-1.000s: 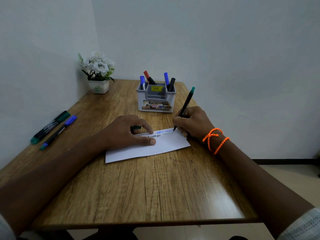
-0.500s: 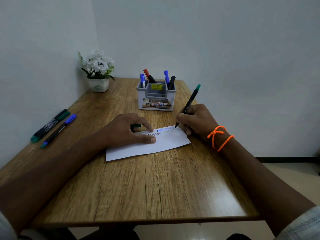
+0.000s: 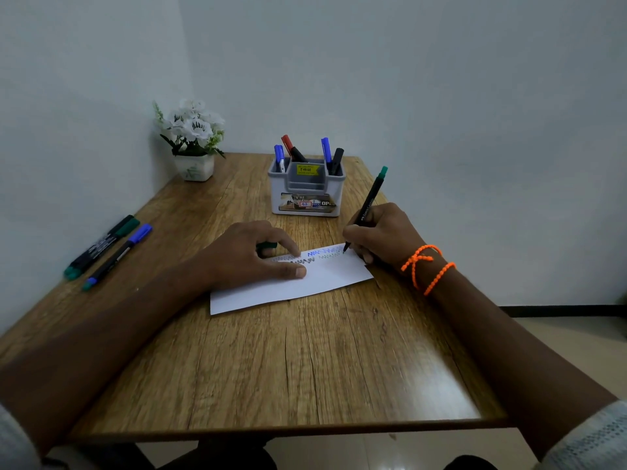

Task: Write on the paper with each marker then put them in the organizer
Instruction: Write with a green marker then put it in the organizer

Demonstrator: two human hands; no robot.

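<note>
Two hands work: the right hand (image 3: 383, 232) grips a green marker (image 3: 368, 206), the left hand (image 3: 247, 256) presses the paper (image 3: 325, 279) flat, holding a green cap (image 3: 268, 245).

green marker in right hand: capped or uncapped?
Uncapped. The green marker in the right hand shows a bare tip on the paper; the left hand holds a green cap.

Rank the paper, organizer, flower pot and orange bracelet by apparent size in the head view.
1. paper
2. organizer
3. flower pot and orange bracelet: they look alike, and the bracelet sits nearer the camera, so unranked.
</note>
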